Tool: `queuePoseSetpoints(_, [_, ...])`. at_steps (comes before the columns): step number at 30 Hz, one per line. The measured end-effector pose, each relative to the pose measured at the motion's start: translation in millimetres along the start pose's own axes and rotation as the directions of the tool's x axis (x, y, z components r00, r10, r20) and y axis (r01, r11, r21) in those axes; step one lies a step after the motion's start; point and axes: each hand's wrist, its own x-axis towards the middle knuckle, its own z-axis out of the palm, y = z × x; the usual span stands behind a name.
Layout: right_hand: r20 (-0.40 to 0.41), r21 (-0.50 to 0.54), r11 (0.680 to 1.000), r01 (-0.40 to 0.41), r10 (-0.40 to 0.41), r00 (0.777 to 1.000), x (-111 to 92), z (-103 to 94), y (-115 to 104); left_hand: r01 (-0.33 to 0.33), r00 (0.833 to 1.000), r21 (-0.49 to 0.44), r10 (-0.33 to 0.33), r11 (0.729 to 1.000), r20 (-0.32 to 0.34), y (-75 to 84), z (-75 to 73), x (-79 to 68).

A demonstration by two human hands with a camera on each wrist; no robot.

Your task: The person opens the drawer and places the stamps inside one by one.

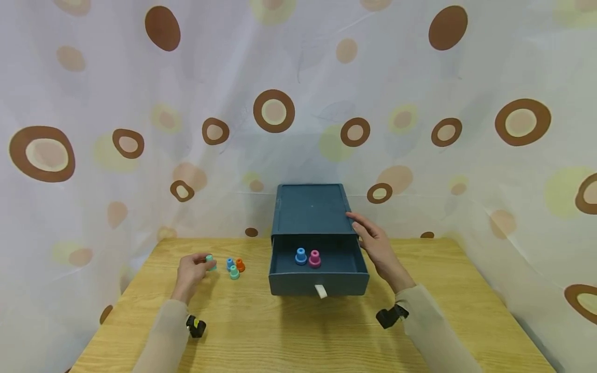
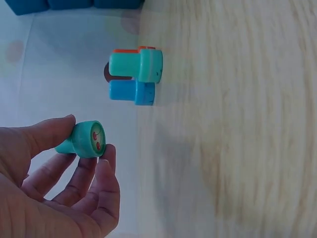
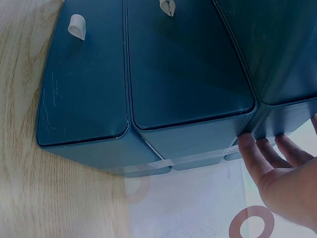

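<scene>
Teal stamp (image 2: 88, 140) held, drwr (image 1: 294, 284) open

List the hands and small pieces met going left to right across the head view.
Left hand holding a teal piece, blue piece on the table, green piece, orange piece, second blue piece in the drawer, pink piece, right hand.

Left grip (image 1: 190, 271) in a pinch, right grip (image 1: 379, 250) with fingers (image 3: 293, 149) spread
</scene>
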Motion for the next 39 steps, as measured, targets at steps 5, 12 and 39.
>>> queuePoseSetpoints(5, [0.008,-0.002,1.0,0.0,0.0,1.0,0.2,0.6,-0.3,-0.013,1.0,-0.001,0.013,1.0,-0.028,5.6,1.8,-3.9])
queuePoseSetpoints(12, [0.006,0.005,1.0,0.002,-0.002,1.0,-0.4,0.0,-2.5,-0.047,0.995,-0.024,0.045,0.999,-0.092,18.0,7.1,-6.3])
queuePoseSetpoints(39, [0.007,0.001,1.0,-0.008,0.008,1.0,-1.1,0.2,-2.0,-0.201,0.973,-0.063,0.192,0.978,-0.129,66.7,31.2,-22.2])
